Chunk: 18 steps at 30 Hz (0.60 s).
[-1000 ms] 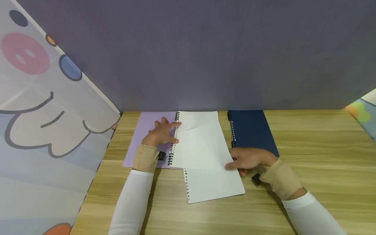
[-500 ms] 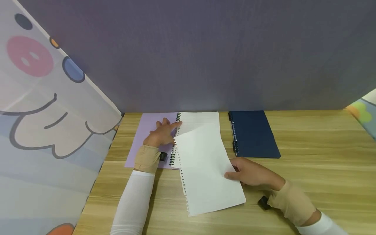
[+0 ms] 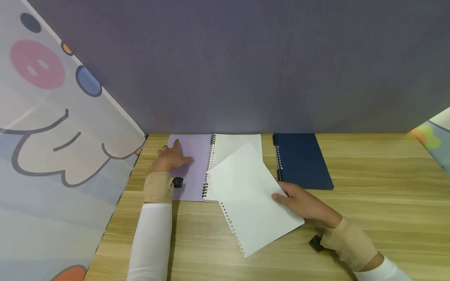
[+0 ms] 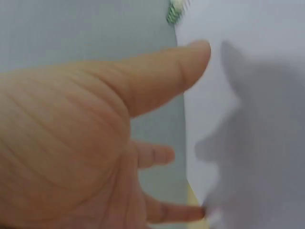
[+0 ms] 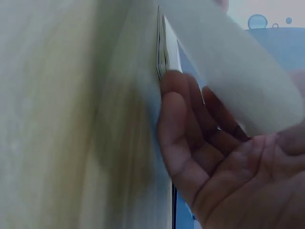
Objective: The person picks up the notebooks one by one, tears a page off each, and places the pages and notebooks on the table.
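One wood-grain table (image 3: 379, 195); grey panel (image 3: 246, 66) along its far edge beyond both hands, cartoon-printed wall (image 3: 42, 156) left of the left hand. Hands well apart. Left hand (image 3: 171, 157): fingers spread, gripping nothing, over the purple cover (image 3: 198, 148) of the open notebook (image 3: 233, 141). Right hand (image 3: 299, 201) pinches the loose sheet (image 3: 251, 203) by its right edge; sheet lies between the hands, partly over the lined page. Blue notebook (image 3: 302, 164) just beyond right hand. Left wrist view adds a hand shadow; right wrist view shows fingers curled under the sheet. Sheet's holed edge faces left. Bare wood right of the right hand.
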{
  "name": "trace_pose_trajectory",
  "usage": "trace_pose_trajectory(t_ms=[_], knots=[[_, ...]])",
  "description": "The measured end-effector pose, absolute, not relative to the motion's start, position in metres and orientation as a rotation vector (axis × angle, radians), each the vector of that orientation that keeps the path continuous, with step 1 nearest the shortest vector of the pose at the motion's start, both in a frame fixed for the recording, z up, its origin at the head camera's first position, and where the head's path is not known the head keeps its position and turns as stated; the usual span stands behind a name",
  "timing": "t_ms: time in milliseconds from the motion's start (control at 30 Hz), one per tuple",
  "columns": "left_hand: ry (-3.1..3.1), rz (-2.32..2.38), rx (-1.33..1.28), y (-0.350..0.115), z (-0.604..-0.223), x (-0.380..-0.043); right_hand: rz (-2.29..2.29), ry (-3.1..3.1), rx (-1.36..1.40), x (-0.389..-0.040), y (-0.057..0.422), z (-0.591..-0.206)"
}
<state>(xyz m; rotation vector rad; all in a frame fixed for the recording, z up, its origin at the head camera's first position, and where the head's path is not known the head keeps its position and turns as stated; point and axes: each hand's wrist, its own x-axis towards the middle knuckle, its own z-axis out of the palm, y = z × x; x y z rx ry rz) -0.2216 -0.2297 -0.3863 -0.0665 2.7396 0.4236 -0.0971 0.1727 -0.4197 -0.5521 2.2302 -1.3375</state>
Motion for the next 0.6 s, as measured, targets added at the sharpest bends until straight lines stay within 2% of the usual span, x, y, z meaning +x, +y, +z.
trace_pose_trajectory(t_ms=[300,600], knots=[[2.839,0.507,-0.26,-0.24,-0.393,-0.224,-1.323,2.328,-0.6,-0.094,0.16,-0.423],[2.9,0.897,-0.48,-0.262,-0.404,-0.232,-1.285,2.355,-0.638,-0.096,0.16,-0.425]])
